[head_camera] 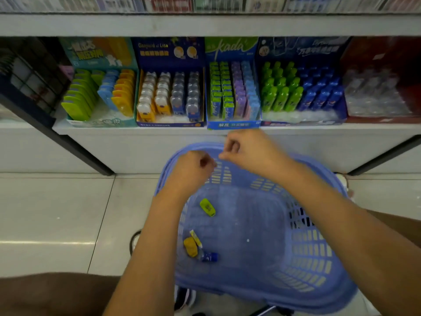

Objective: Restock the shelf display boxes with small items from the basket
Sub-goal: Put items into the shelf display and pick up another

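Observation:
A blue plastic basket (319,247) sits below the shelf. On its floor lie a green item (207,207), a yellow item (190,247), a thin yellow packet (196,238) and a blue-capped item (209,257). My left hand (193,169) and my right hand (248,149) hover over the basket's far rim, both with fingers curled closed; nothing shows in either. On the shelf stand display boxes: a teal box (100,123), a navy box (168,124), a blue "kada" box (233,125) and a dark blue box (303,122) of green and blue bottles.
A dark wire rack (27,80) stands at the left end of the shelf and a red box (382,94) at the right. An upper shelf edge (205,25) overhangs the boxes. The floor (57,213) is pale tile. My knee (45,295) shows at bottom left.

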`<state>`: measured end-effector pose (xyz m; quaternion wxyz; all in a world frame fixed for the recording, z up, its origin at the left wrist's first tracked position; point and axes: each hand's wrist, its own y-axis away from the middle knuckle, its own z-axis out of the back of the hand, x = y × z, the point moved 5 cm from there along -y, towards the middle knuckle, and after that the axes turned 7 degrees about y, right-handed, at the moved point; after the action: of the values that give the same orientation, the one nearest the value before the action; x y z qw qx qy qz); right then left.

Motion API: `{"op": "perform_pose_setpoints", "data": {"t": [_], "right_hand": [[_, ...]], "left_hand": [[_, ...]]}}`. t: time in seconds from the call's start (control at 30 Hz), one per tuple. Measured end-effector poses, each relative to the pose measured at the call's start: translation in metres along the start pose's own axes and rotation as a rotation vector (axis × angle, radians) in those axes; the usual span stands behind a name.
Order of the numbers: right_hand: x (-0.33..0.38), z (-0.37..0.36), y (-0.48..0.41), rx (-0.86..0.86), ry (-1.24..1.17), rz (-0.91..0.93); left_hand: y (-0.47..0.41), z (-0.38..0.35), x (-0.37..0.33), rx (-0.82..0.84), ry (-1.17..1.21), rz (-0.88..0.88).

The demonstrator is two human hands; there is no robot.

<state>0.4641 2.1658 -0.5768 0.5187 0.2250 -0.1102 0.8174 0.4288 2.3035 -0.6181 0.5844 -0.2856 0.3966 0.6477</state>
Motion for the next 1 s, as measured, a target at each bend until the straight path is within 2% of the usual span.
{"op": "perform_pose_setpoints", "data": {"t": [0.07, 0.13, 0.2, 0.33, 0.4, 0.47, 0.6, 0.67, 0.77, 0.87, 1.0], "right_hand": [[-0.015, -0.066, 0.026, 0.396, -0.004, -0.061], [-0.033, -0.130, 0.051, 0.718, 0.041, -0.113], [-0.048, -0.183, 0.071, 0.889, 0.094, -0.138], [-0.056, -0.258, 0.099, 1.121, 0.092, -0.153], [-0.050, -0.277, 0.106, 1.153, 0.097, -0.092], [-0.039, -0.286, 0.108, 1.073, 0.112, -0.008], [-0.036, -0.293, 0.105, 0.948, 0.127, 0.047], [-0.042, -0.295, 0.105, 1.004, 0.162, 0.043], [-0.063, -0.292, 0.107, 1.182, 0.228, -0.033], [-0.090, -0.275, 0.106, 1.232, -0.093, -0.211], [-0.115, -0.229, 0.100, 1.079, -0.541, -0.367]], "left_hand": [[0.005, -0.030, 0.033, 0.266, -0.334, 0.137], [0.019, -0.060, 0.073, 0.541, -0.576, 0.246], [0.038, -0.085, 0.109, 0.751, -0.675, 0.320], [0.066, -0.110, 0.152, 0.909, -0.786, 0.464], [0.069, -0.118, 0.157, 0.953, -0.822, 0.431], [0.067, -0.122, 0.161, 0.972, -0.844, 0.398], [0.060, -0.128, 0.171, 1.029, -0.891, 0.344], [0.061, -0.131, 0.175, 1.045, -0.906, 0.313], [0.062, -0.137, 0.180, 1.032, -0.906, 0.327], [0.069, -0.143, 0.178, 1.067, -0.963, 0.288], [0.073, -0.149, 0.170, 1.104, -1.018, 0.159]]}}
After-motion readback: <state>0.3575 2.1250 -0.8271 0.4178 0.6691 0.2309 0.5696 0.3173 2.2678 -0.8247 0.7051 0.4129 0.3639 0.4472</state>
